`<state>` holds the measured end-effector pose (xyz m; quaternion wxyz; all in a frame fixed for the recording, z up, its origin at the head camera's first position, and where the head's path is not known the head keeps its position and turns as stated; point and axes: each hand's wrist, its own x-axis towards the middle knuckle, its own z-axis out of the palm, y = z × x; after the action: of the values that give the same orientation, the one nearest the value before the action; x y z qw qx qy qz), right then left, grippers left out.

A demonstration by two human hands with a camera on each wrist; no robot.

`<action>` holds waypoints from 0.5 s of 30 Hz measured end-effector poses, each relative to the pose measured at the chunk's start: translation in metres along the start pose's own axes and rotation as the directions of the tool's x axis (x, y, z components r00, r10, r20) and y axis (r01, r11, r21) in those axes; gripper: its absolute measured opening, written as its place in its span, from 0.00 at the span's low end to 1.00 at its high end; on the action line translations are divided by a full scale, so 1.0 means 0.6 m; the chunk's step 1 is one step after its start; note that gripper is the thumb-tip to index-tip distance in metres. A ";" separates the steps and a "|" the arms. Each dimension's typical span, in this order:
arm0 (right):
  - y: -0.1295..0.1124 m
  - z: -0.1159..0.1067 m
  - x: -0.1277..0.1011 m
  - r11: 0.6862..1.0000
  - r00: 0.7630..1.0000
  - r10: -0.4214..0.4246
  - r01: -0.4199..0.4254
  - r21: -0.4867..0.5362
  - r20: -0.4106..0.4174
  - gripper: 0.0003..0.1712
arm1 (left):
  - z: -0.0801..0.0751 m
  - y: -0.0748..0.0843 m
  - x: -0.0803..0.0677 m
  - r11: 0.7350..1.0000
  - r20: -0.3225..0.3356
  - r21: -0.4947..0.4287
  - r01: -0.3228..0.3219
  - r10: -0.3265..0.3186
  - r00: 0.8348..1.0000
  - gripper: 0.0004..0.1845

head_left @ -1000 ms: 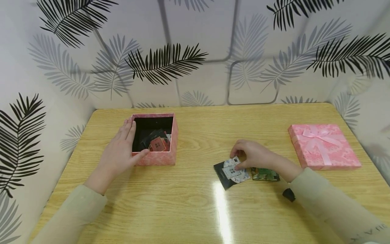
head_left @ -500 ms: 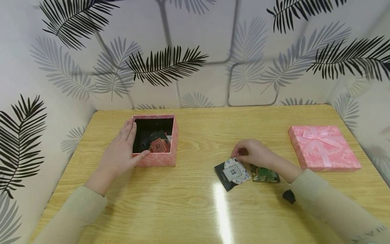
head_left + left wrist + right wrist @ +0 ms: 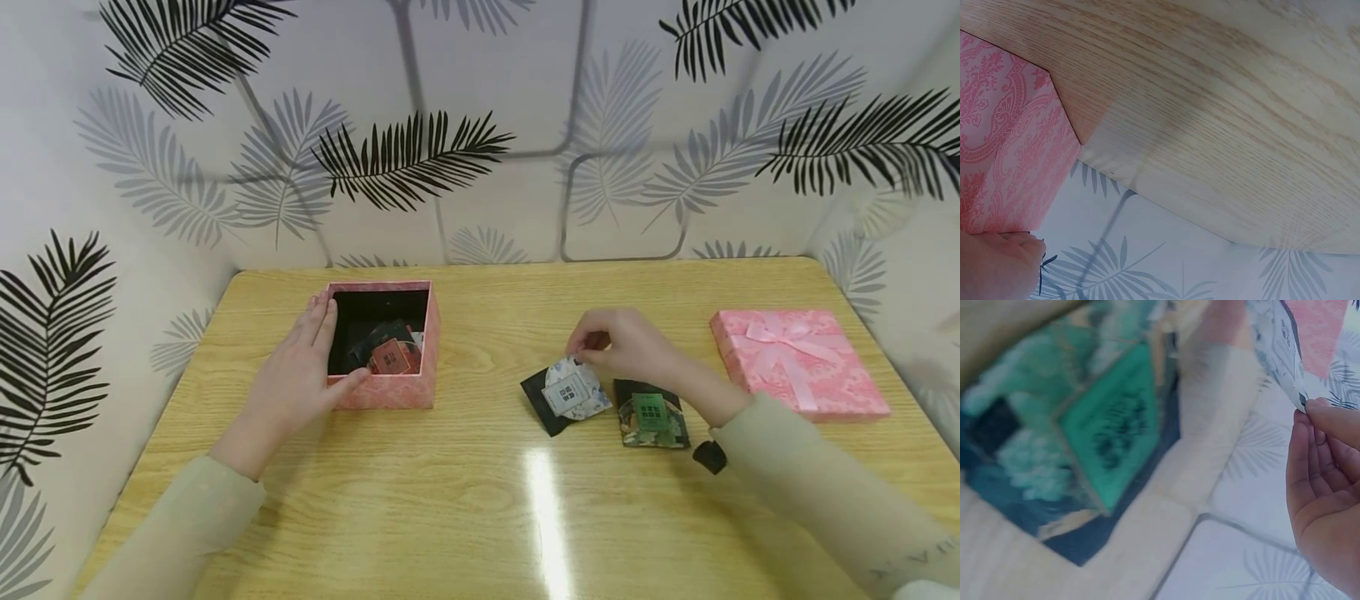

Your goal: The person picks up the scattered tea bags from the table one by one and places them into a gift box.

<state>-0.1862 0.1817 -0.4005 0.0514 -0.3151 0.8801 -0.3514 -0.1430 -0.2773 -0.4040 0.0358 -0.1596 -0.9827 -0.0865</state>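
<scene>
My right hand [image 3: 630, 346] pinches the upper corner of a flat black-and-white packet [image 3: 576, 390] with a pale label. In the right wrist view, thumb and fingertips hold that white packet [image 3: 1279, 350] by its edge. Close beside it on the table lies a dark packet with a green label [image 3: 651, 417]. On the left stands an open pink patterned box [image 3: 386, 393] with a black inside. Several packets lie in it, a red-labelled packet [image 3: 391, 357] on top. My left hand [image 3: 288, 379] rests against the box's left side, fingers straight, thumb along the front rim.
A pink lid with a ribbon bow [image 3: 810, 367] lies on the right of the wooden table [image 3: 420, 500]. A small black piece [image 3: 709, 457] sits near my right sleeve. A leaf-patterned wall covering [image 3: 495, 200] stands behind the table's back edge.
My right hand has pinched the black-and-white packet's corner and raised it slightly away from me, uncovering more of the green-labelled packet. The left hand and box have stayed put.
</scene>
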 end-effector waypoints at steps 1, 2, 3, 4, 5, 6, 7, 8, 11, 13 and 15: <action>-0.003 -0.002 0.003 1.000 1.000 -0.008 0.008 0.004 -0.008 0.09 | 0.000 0.000 0.000 1.000 -0.001 0.000 0.000 0.000 1.000 0.59; -0.007 -0.003 0.006 1.000 1.000 -0.011 0.011 0.004 -0.016 0.09 | 0.000 -0.001 0.000 1.000 -0.004 0.000 -0.003 0.003 1.000 0.59; -0.009 -0.005 0.010 1.000 1.000 -0.015 0.015 0.007 -0.023 0.08 | 0.000 -0.001 0.000 1.000 -0.006 0.001 -0.004 0.004 1.000 0.59; -0.013 -0.005 0.013 1.000 0.999 -0.014 0.014 0.011 -0.031 0.08 | 0.000 -0.001 0.000 1.000 -0.006 0.000 -0.005 0.005 1.000 0.59; -0.016 -0.007 0.017 1.000 0.999 -0.012 0.013 0.013 -0.038 0.08 | 0.001 -0.001 0.000 1.000 -0.007 0.000 -0.006 0.006 1.000 0.59; -0.020 -0.007 0.020 1.000 0.999 -0.009 0.010 0.016 -0.046 0.08 | 0.001 -0.001 0.000 1.000 -0.008 0.001 -0.007 0.007 1.000 0.59; -0.023 -0.008 0.024 1.000 0.999 -0.005 0.006 0.017 -0.053 0.07 | 0.000 -0.001 0.000 1.000 -0.009 0.001 -0.008 0.008 1.000 0.59; -0.027 -0.008 0.027 1.000 0.998 0.001 0.001 0.018 -0.061 0.07 | 0.000 -0.001 0.000 1.000 -0.009 0.001 -0.009 0.009 1.000 0.59; -0.040 -0.009 0.039 1.000 0.996 0.019 -0.018 0.016 -0.086 0.07 | -0.001 0.000 0.000 1.000 -0.005 0.003 -0.008 0.008 1.000 0.59; -0.048 -0.009 0.047 0.999 0.995 0.031 -0.030 0.014 -0.099 0.06 | -0.003 0.001 0.000 1.000 -0.002 0.005 -0.008 0.008 1.000 0.59; -0.056 -0.009 0.056 0.999 0.993 0.053 -0.052 0.014 -0.110 0.06 | -0.004 0.002 0.000 1.000 0.005 0.008 -0.007 0.007 1.000 0.59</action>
<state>-0.1974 0.1464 -0.3701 0.0140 -0.2716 0.8877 -0.3716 -0.1428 -0.2766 -0.4014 0.0345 -0.1630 -0.9826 -0.0821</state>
